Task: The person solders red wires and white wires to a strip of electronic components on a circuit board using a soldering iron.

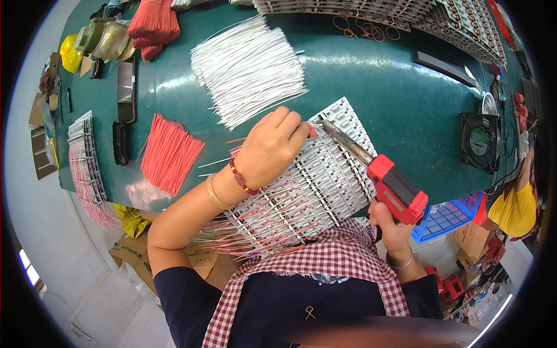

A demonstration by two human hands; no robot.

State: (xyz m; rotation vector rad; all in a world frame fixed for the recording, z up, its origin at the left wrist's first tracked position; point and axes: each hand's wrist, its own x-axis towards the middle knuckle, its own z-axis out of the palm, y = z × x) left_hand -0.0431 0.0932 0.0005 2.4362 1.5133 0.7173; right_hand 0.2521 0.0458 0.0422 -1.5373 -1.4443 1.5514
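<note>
**Work Position: Circuit Panel at the Near Edge of the Bench**

Your checked apron (325, 249) meets the near end of the circuit panel (342, 153). On the left, a cardboard box (129, 253) stands low beside the pale floor (130, 319); on the right, a blue crate (447, 217) sits below table level, a co-worker (513, 211) in yellow beyond it.

The panel overlaps the near edge of the green table (377, 87), whose glossy top reflects light. Your right hand (390, 227) grips the soldering tool (400, 191). Your left hand (272, 142) is closed on red wire (313, 133), its fingertips just beside the tool tip.

Farther out lie a red wire pile (171, 153) at left and a white wire pile (249, 69) at far centre. Stacked panels (464, 29) occupy the far right.

Markings: dark printing on the cardboard box; a small light marking on the tool's side; a round green label on the black fan (480, 143) at right.
</note>
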